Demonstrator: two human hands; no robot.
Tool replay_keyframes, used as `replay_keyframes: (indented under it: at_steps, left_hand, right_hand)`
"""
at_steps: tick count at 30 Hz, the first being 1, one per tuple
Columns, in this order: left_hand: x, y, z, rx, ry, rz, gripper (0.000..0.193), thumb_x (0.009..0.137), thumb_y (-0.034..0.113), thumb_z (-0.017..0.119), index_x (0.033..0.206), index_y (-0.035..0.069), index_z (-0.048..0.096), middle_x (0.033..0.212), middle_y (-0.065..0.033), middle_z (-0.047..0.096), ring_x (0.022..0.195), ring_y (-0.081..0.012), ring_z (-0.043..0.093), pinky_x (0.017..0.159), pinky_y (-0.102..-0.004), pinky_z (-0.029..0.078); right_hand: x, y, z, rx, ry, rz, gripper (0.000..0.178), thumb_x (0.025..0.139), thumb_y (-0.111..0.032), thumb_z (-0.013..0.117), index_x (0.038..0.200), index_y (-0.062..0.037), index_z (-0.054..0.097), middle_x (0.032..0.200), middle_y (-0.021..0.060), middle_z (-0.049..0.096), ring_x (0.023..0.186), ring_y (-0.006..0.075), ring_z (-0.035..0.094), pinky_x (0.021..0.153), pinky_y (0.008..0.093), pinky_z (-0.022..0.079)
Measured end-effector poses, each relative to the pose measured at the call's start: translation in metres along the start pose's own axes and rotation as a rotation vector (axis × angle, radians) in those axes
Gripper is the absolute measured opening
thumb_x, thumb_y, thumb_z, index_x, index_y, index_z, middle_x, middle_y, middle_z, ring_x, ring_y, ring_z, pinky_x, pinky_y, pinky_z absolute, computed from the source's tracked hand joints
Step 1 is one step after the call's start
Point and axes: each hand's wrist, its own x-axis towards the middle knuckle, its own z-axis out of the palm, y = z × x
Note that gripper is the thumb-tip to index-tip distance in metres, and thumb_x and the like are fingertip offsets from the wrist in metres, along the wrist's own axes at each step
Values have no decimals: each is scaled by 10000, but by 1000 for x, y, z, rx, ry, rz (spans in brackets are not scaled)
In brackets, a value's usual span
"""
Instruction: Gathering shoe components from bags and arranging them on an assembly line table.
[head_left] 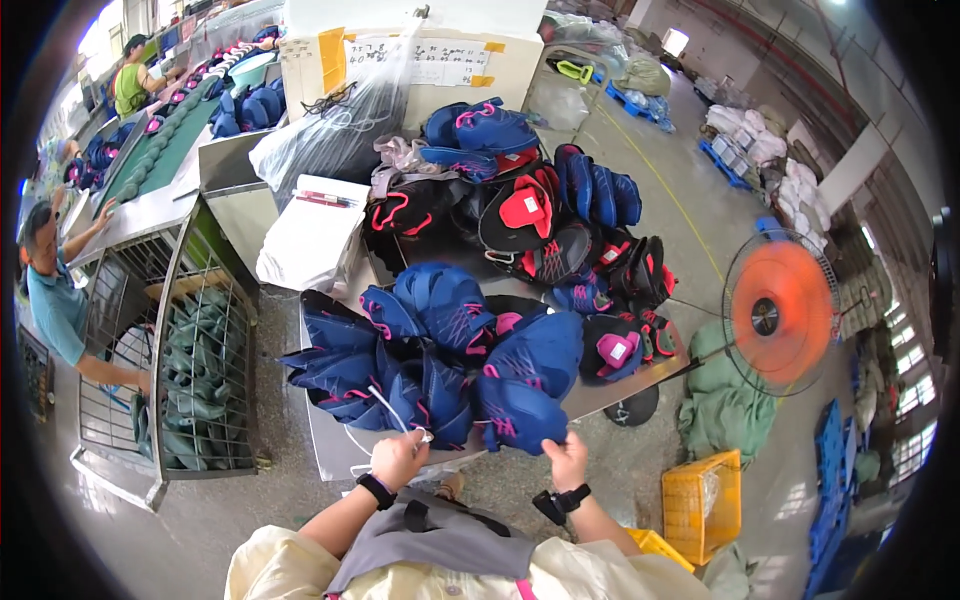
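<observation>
A heap of navy blue shoe uppers with pink laces [440, 305] lies on the near part of the table. My left hand [400, 458] is closed at the heap's front edge around a thin white cord-like strip [384, 402] with something small and shiny by the fingertips; its exact kind I cannot make out. My right hand [567, 462] pinches the rounded toe of the nearest navy shoe [525, 415]. Black shoes with red and pink linings [518, 215] are piled farther back on the table.
White paper sheets with pens [312, 230] lie at the table's left. An orange fan [780, 312] stands at right, near a yellow crate [702, 505]. At left, a wire cage cart [205, 370] holds green pieces; a co-worker in a blue shirt [55, 305] reaches to it.
</observation>
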Motion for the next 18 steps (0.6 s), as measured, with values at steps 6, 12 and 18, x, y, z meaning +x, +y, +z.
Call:
replay_keyframes:
  at_steps: [6,12,18]
  left_hand:
    - [62,37,-51,-126,417,180,242,735,250,610,842,37,568,825,-152,567,656,-328,575,539,-391,468]
    - [141,67,-55,393,-226,-73,601,712,624,509,739,44,667,753,-161,634,683,-286,626,614,-376,503]
    - [162,64,-20,299,-126,-214,432,698,462,607,771,39,661,749,-160,633,730,-292,624,679,-373,497]
  right_hand:
    - [5,19,-5,163,120,425,404,750,-89,659,1098,19,484,1003,82,579,869,150,557,773,283,460]
    - [30,-35,28,-811,-119,-218,624,639,-200,722,1141,-27,394,955,110,529,884,227,545,759,313,442]
    - [78,-38,41,-1080,-491,-210,566,622,-317,725,1034,-16,479,854,179,555,839,351,545,709,380,441]
